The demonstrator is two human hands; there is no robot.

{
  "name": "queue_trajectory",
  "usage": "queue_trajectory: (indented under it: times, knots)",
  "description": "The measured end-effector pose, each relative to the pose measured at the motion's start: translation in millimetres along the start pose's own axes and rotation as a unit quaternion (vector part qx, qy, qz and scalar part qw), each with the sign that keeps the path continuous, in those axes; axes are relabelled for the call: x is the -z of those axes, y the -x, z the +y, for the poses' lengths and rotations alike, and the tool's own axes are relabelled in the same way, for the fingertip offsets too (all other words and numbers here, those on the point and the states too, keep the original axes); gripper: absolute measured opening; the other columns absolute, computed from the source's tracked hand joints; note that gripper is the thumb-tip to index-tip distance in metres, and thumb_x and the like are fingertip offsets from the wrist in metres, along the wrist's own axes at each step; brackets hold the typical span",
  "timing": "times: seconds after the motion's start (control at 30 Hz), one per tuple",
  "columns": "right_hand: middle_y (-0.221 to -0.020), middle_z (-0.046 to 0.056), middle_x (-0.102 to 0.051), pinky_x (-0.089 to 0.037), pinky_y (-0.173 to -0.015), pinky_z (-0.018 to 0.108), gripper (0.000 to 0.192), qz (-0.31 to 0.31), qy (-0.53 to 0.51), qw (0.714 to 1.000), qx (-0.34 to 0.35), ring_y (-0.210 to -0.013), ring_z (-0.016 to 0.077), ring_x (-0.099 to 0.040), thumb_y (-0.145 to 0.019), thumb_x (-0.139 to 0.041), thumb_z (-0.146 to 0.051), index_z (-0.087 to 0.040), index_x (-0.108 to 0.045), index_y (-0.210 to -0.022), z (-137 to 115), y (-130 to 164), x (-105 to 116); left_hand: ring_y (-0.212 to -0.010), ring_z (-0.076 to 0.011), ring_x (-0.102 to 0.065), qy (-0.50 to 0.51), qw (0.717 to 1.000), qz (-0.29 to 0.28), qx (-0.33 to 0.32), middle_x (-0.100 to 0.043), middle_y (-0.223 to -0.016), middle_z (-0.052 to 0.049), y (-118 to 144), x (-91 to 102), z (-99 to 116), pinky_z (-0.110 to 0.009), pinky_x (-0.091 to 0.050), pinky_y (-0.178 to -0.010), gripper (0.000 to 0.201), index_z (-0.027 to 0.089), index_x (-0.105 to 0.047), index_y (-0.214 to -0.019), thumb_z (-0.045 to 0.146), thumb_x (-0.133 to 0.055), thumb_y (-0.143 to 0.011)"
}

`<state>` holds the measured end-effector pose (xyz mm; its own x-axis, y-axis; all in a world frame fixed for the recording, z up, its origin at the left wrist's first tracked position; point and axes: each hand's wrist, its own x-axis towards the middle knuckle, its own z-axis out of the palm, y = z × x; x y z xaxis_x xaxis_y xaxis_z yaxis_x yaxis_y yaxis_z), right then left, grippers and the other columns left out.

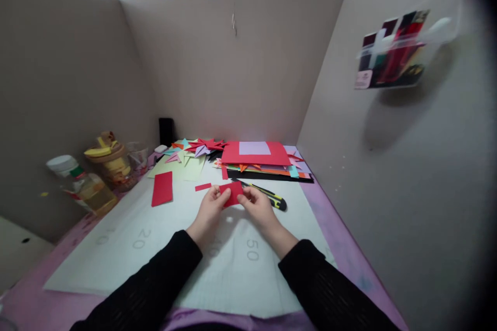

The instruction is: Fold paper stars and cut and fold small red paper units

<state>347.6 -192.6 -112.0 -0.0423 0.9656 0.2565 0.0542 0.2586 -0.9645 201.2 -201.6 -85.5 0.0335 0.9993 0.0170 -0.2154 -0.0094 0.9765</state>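
Between my two hands is a small red piece of paper, held up just above the white sheet. My left hand pinches its left side, thumb on top. My right hand grips the right side in the same way. Just behind the right hand lies a black and yellow utility knife. A thin red paper strip lies beyond the left hand. Farther left, a red paper rectangle rests flat on the sheet.
Folded paper stars and a stack of coloured paper fill the back. Along the left stand a white-capped bottle, a yellow-brown pot and a clear cup. Grey partitions enclose the table. A clear holder hangs at right.
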Motion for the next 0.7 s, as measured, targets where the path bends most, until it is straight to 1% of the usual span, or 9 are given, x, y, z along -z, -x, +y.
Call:
queue_trajectory:
  times: [0.07, 0.1, 0.2, 0.3, 0.37, 0.43, 0.5, 0.57, 0.7]
  knots:
    - [-0.066, 0.001, -0.06, -0.041, -0.058, 0.026, 0.023, 0.015, -0.011, 1.0, -0.007, -0.06, 0.0144, -0.052, -0.078, -0.059, -0.038, -0.016, -0.062, -0.075, -0.7, 2.8, -4.1, -0.057, -0.0099, -0.054, 0.013, 0.999, -0.028, 0.009, -0.058, -0.065, 0.004, 5.7, -3.6, -5.7, -0.021, -0.041, -0.055, 0.03, 0.018, -0.048, -0.078, 0.038, -0.068, -0.073]
    - [-0.062, 0.0, -0.058, -0.039, -0.057, 0.025, 0.022, 0.018, -0.006, 1.0, -0.009, -0.058, 0.0137, -0.051, -0.078, -0.059, -0.037, -0.016, -0.06, -0.071, -1.1, 3.5, -4.2, -0.056, -0.0093, -0.053, 0.006, 0.999, -0.036, 0.006, -0.056, -0.064, 0.004, 7.1, -2.7, -7.4, -0.02, -0.04, -0.055, 0.029, 0.018, -0.048, -0.077, 0.037, -0.069, -0.073]
    - [-0.058, -0.002, -0.055, -0.036, -0.055, 0.024, 0.021, 0.006, 0.02, 1.0, -0.018, -0.056, 0.0128, -0.047, -0.077, -0.057, -0.034, -0.016, -0.058, -0.065, -3.0, 3.6, -1.4, -0.058, -0.0097, -0.053, -0.062, 0.997, -0.033, -0.038, -0.057, -0.064, 0.004, 5.8, 6.3, -8.9, -0.021, -0.04, -0.056, 0.026, 0.017, -0.052, -0.076, 0.037, -0.068, -0.074]
    - [-0.057, -0.003, -0.051, -0.034, -0.054, 0.024, 0.022, 0.003, 0.034, 0.999, -0.023, -0.055, 0.0122, -0.044, -0.077, -0.054, -0.034, -0.018, -0.054, -0.063, -3.3, 1.7, 0.7, -0.067, -0.0133, -0.057, -0.131, 0.988, -0.033, -0.072, -0.063, -0.073, -0.001, 1.4, 15.4, -6.8, -0.024, -0.044, -0.064, 0.025, 0.015, -0.061, -0.078, 0.039, -0.063, -0.078]
    - [-0.057, -0.003, -0.049, -0.033, -0.054, 0.024, 0.024, 0.014, 0.041, 0.999, -0.02, -0.055, 0.0124, -0.043, -0.078, -0.052, -0.037, -0.018, -0.051, -0.062, -1.2, -0.2, 1.2, -0.073, -0.016, -0.06, -0.152, 0.985, -0.043, -0.073, -0.067, -0.078, -0.004, 0.1, 18.8, -5.0, -0.026, -0.046, -0.069, 0.025, 0.014, -0.065, -0.08, 0.039, -0.062, -0.08]
    - [-0.057, -0.003, -0.047, -0.033, -0.054, 0.024, 0.026, 0.022, 0.042, 0.999, -0.021, -0.056, 0.0128, -0.043, -0.078, -0.05, -0.039, -0.019, -0.049, -0.061, 1.9, -2.4, 2.0, -0.082, -0.0189, -0.063, -0.155, 0.984, -0.057, -0.066, -0.071, -0.089, -0.007, 0.4, 20.2, -3.1, -0.029, -0.048, -0.075, 0.026, 0.014, -0.068, -0.088, 0.039, -0.064, -0.079]
    - [-0.056, -0.003, -0.047, -0.032, -0.053, 0.024, 0.026, 0.031, 0.031, 0.998, -0.036, -0.055, 0.013, -0.041, -0.076, -0.05, -0.041, -0.02, -0.048, -0.061, 4.7, -4.4, 3.3, -0.089, -0.022, -0.065, -0.158, 0.983, -0.075, -0.052, -0.072, -0.099, -0.009, 1.5, 20.8, -1.7, -0.031, -0.049, -0.079, 0.032, 0.015, -0.07, -0.099, 0.038, -0.067, -0.076]
    - [-0.056, -0.004, -0.046, -0.031, -0.052, 0.024, 0.026, 0.034, 0.013, 0.998, -0.053, -0.054, 0.0128, -0.04, -0.075, -0.05, -0.042, -0.02, -0.047, -0.061, 6.3, -5.7, 4.6, -0.093, -0.0246, -0.065, -0.167, 0.981, -0.092, -0.043, -0.071, -0.104, -0.011, 2.4, 21.1, -1.1, -0.034, -0.051, -0.08, 0.04, 0.015, -0.069, -0.106, 0.036, -0.07, -0.073]
    - [-0.054, -0.004, -0.044, -0.03, -0.051, 0.024, 0.027, 0.03, -0.012, 0.997, -0.063, -0.052, 0.0122, -0.038, -0.073, -0.051, -0.043, -0.02, -0.046, -0.06, 6.3, -6.3, 5.2, -0.098, -0.0267, -0.065, -0.186, 0.976, -0.099, -0.06, -0.071, -0.108, -0.011, 2.8, 22.3, -2.8, -0.037, -0.052, -0.085, 0.041, 0.015, -0.07, -0.107, 0.033, -0.072, -0.071]
